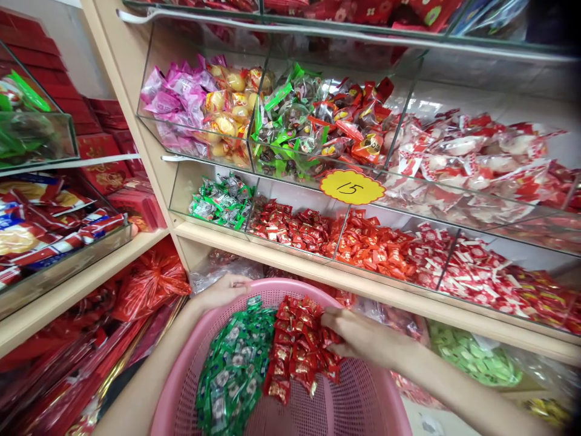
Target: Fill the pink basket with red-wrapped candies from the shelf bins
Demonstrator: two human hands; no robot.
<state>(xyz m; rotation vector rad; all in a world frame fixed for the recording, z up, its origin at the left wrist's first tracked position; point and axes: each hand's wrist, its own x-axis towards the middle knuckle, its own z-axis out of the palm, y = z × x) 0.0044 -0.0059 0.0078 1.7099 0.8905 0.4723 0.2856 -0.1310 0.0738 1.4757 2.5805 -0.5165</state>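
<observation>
A pink plastic basket (363, 393) with perforated walls sits below the shelves. Green-wrapped candies (236, 369) lie along its left side, and red-wrapped candies (295, 345) form a pile beside them. On the basket's far-left rim, my left hand (229, 290) is closed over the edge. Inside the far-right part of the basket, my right hand (347, 330) has its fingers curled around some of the red-wrapped candies; its fingertips are partly hidden among them.
Just beyond the basket runs a wooden shelf edge (272, 251) under clear bins of red candies (376, 245) and green-silver candies (222, 200). A yellow price tag (353, 186) reads 15. Red bags (152, 281) stand at left; a bag of pale green candies (472, 354) lies low at right.
</observation>
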